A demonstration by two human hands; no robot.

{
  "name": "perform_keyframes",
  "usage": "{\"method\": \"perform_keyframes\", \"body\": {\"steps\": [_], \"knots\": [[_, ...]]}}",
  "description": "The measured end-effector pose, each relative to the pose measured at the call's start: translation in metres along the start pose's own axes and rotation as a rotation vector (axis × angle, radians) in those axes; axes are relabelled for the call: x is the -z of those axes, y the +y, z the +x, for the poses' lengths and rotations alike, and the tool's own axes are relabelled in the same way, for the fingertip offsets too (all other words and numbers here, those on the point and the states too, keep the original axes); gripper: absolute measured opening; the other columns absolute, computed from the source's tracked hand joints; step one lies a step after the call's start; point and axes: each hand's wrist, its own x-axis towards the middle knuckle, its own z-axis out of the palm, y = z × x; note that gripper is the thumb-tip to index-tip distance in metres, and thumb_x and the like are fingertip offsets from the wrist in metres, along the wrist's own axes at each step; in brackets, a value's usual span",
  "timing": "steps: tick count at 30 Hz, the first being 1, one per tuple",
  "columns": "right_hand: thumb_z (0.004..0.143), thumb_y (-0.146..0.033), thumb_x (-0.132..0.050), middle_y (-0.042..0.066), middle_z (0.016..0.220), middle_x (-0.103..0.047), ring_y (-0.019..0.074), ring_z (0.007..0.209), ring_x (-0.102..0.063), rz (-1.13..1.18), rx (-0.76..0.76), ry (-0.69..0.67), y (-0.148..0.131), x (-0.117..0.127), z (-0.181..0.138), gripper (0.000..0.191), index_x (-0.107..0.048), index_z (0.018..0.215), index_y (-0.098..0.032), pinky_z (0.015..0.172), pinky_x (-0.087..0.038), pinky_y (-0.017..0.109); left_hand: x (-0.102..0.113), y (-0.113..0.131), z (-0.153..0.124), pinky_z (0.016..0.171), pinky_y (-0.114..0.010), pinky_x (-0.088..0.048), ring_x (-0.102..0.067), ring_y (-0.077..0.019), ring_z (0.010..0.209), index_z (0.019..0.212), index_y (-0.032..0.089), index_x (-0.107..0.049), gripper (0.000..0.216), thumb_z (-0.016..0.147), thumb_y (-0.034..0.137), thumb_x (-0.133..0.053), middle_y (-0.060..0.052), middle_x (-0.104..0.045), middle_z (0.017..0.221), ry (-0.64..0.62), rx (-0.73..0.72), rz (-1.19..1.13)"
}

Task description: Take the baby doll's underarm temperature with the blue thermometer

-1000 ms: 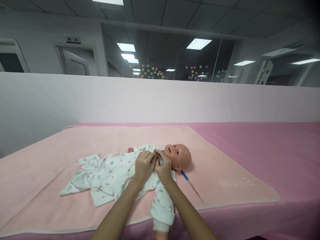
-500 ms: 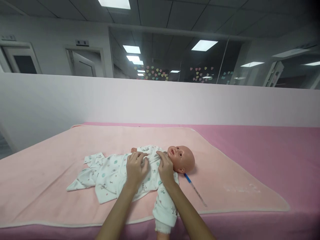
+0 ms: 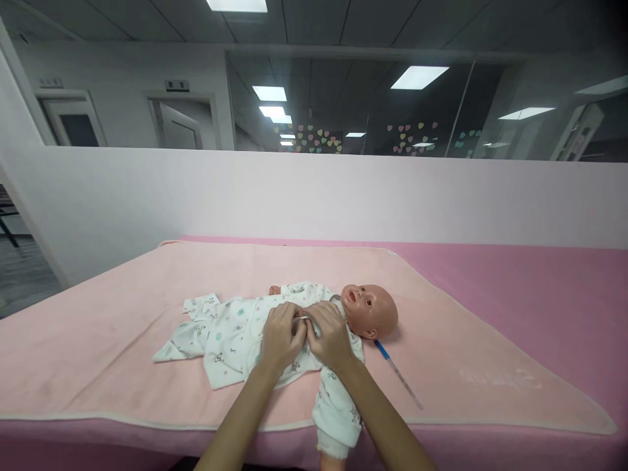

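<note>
A baby doll (image 3: 370, 311) lies on its back, head to the right, dressed in a white printed baby outfit (image 3: 228, 343). Over its chest, my left hand (image 3: 283, 333) pinches a fold of the outfit's front. Close beside it, my right hand (image 3: 331, 333) also has its fingers closed on the cloth, near the doll's neck. A thin pale edge or tie shows between the fingertips; its exact kind is hard to make out. One sleeved doll arm extends toward me beneath my right forearm.
Under the doll is a peach blanket (image 3: 122, 314) on a pink surface (image 3: 515, 281). A thin stick with a blue end (image 3: 400, 376), resembling a thermometer, lies beside the doll's head. A white partition (image 3: 314, 196) stands behind.
My hands have come together over the doll's chest, and their fingers have closed on the cloth. The whole view has shifted slightly, so the scene sits farther right.
</note>
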Motion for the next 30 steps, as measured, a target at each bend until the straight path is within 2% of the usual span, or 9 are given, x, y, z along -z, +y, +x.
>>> {"method": "perform_keyframes", "body": {"steps": [10, 30], "knots": [[0.085, -0.014, -0.040, 0.005, 0.079, -0.062, 0.0172, 0.077, -0.055, -0.005, -0.019, -0.043, 0.0056, -0.0030, -0.0037, 0.020, -0.058, 0.089, -0.018, 0.070, -0.042, 0.032, -0.0015, -0.0013, -0.0036, 0.069, -0.031, -0.041, -0.052, -0.0175, 0.074, 0.084, 0.020, -0.050, 0.009, 0.080, 0.023, -0.042, -0.002, -0.059, 0.081, 0.032, 0.060, -0.069], [0.089, -0.017, -0.039, 0.005, 0.079, -0.063, 0.0175, 0.076, -0.056, 0.004, -0.031, -0.031, 0.0096, -0.0075, -0.0063, 0.021, -0.060, 0.090, -0.019, 0.068, -0.044, 0.032, -0.0048, -0.0013, -0.0041, 0.072, -0.032, -0.042, -0.053, -0.0179, 0.078, 0.089, 0.022, -0.051, 0.013, 0.078, 0.021, -0.046, -0.002, -0.061, 0.084, 0.069, 0.094, -0.078]]}}
